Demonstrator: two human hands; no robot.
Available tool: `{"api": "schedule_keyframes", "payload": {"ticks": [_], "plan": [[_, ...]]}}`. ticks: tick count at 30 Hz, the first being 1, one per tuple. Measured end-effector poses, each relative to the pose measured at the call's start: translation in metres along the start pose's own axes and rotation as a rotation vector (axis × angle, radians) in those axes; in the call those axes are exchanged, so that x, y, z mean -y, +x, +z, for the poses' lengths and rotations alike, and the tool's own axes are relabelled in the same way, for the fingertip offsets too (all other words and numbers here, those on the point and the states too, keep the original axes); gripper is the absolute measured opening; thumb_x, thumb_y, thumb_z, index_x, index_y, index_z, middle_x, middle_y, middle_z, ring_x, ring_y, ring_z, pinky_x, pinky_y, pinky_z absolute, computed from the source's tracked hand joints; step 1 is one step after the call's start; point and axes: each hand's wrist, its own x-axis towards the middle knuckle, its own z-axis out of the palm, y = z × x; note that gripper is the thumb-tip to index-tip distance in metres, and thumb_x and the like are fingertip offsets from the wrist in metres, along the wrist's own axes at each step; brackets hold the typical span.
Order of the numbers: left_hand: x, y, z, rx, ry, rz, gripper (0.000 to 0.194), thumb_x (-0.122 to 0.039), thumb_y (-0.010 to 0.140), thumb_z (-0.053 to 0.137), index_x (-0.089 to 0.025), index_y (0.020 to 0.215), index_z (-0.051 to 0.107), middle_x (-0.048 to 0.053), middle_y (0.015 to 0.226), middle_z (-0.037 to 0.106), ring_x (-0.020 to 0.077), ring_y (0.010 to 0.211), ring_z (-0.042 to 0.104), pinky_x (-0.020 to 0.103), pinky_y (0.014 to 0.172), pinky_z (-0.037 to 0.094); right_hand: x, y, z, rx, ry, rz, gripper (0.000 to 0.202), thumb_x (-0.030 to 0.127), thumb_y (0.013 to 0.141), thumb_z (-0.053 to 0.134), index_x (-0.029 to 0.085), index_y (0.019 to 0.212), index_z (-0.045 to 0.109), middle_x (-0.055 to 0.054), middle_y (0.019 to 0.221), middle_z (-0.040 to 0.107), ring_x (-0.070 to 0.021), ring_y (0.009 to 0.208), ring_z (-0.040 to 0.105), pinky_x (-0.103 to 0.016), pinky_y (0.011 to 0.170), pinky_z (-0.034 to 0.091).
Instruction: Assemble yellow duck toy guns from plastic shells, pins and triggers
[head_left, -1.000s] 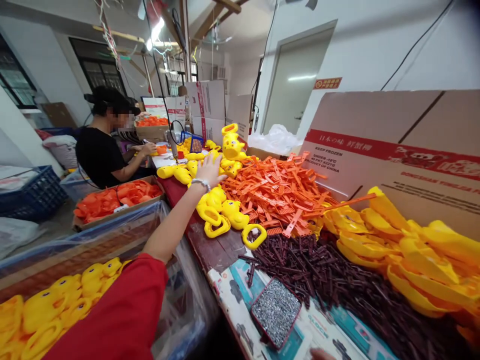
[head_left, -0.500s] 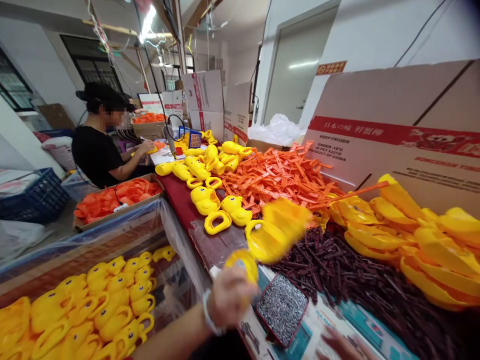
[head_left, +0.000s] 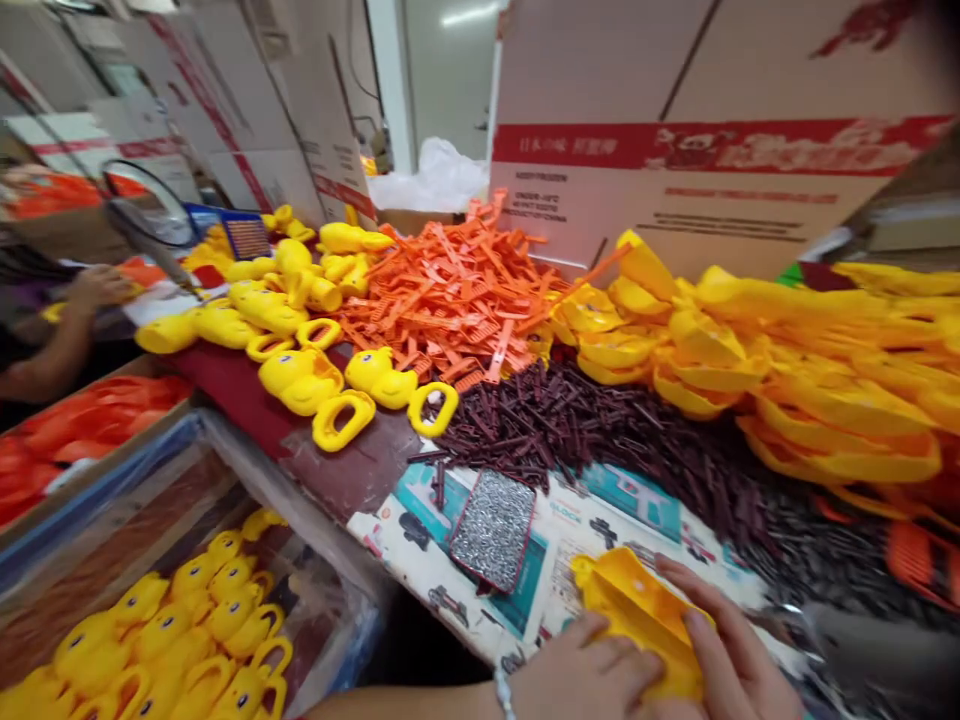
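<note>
Yellow plastic piece (head_left: 637,610) sits low at the table's near edge, gripped between both hands: the left hand (head_left: 581,672) curls over its near left side, the right hand (head_left: 731,655) lies over its right side with fingers (head_left: 694,590) stretched along the top. Far left of the hands, a box of yellow ducks (head_left: 172,630). Just up and left of them, a small tray of screws (head_left: 493,528). Beyond the hands, dark pins (head_left: 600,430), then orange strips (head_left: 457,295). Up and right, yellow shells (head_left: 810,380)
</note>
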Motion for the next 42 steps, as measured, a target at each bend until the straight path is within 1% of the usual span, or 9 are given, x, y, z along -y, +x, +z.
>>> {"api": "schedule_keyframes", "payload": {"ticks": [3,6,10,17,20,26,29,36,42], "plan": [[-0.006,0.002,0.009,-0.153,0.023,-0.064,0.028,-0.035,0.093,0.045,-0.021,0.115,0.054,0.000,0.095,0.060,0.0136,0.079,0.053,0.028,0.076,0.043,0.022,0.012,-0.007,-0.087,-0.242,-0.078,0.035,0.050,0.090,0.045,0.020,0.100,0.061,-0.003,0.102,0.065,-0.0209,0.092,0.064,-0.028,0.076,0.052],[-0.014,0.001,0.009,-0.205,0.098,-0.184,0.032,-0.033,0.088,0.048,-0.019,0.116,0.054,0.003,0.096,0.061,0.0172,0.080,0.053,0.031,0.077,0.040,0.041,0.041,-0.003,0.025,-0.331,-0.117,0.038,0.049,0.086,0.042,0.019,0.093,0.063,-0.003,0.096,0.065,-0.0192,0.086,0.064,-0.030,0.076,0.051],[-0.017,-0.002,-0.003,-0.146,0.114,-0.238,0.049,-0.051,0.080,0.050,-0.020,0.118,0.054,0.005,0.097,0.062,0.0193,0.080,0.052,0.032,0.079,0.040,0.054,0.096,0.020,0.159,-0.417,-0.028,0.033,0.039,0.077,0.043,0.017,0.089,0.065,-0.006,0.096,0.066,-0.0238,0.090,0.061,-0.038,0.086,0.047],[-0.014,-0.003,-0.019,-0.046,0.077,-0.219,0.047,-0.043,0.082,0.053,-0.018,0.122,0.052,0.006,0.101,0.061,0.0190,0.083,0.051,0.033,0.084,0.037,0.053,0.158,0.067,0.186,-0.520,0.150,0.014,0.024,0.078,0.062,0.012,0.084,0.062,-0.007,0.080,0.062,-0.0207,0.081,0.058,-0.037,0.082,0.044],[-0.017,-0.003,-0.019,-0.010,0.052,-0.243,0.048,-0.039,0.083,0.053,-0.017,0.126,0.050,0.006,0.102,0.060,0.0194,0.084,0.051,0.034,0.086,0.036,0.050,0.150,0.059,0.212,-0.440,0.164,0.006,0.018,0.073,0.060,0.013,0.075,0.062,-0.007,0.078,0.062,-0.0202,0.078,0.057,-0.036,0.081,0.043],[-0.018,-0.003,-0.022,0.074,0.025,-0.236,0.051,-0.037,0.086,0.047,-0.015,0.132,0.043,0.009,0.105,0.056,0.0219,0.091,0.051,0.035,0.087,0.036,0.054,0.110,0.008,0.306,-0.005,0.199,0.042,0.053,0.069,0.060,0.013,0.082,0.061,-0.009,0.075,0.063,-0.0203,0.066,0.060,-0.028,0.057,0.048],[-0.017,0.000,-0.027,0.117,0.030,-0.213,0.052,-0.035,0.086,0.047,-0.013,0.133,0.042,0.011,0.104,0.056,0.0231,0.090,0.050,0.036,0.086,0.036,0.063,0.085,-0.005,0.324,0.129,0.176,0.041,0.053,0.072,0.063,0.014,0.083,0.061,-0.008,0.078,0.063,-0.0189,0.067,0.062,-0.027,0.058,0.050],[-0.016,0.004,-0.035,0.176,-0.006,-0.213,0.047,-0.032,0.086,0.045,-0.010,0.129,0.043,0.009,0.093,0.054,0.0222,0.083,0.050,0.034,0.077,0.038,0.060,0.056,0.006,0.274,-0.263,-0.507,0.009,0.022,0.090,0.054,0.019,0.085,0.061,0.000,0.083,0.062,-0.0154,0.080,0.055,-0.030,0.075,0.039],[-0.016,0.004,-0.035,0.184,-0.023,-0.214,0.039,-0.032,0.086,0.046,-0.011,0.119,0.047,0.010,0.094,0.054,0.0227,0.083,0.049,0.034,0.076,0.038,0.062,0.057,0.005,0.361,-0.374,-0.626,0.009,0.016,0.091,0.051,0.018,0.083,0.056,0.001,0.077,0.058,-0.0168,0.079,0.046,-0.031,0.074,0.031]]}}
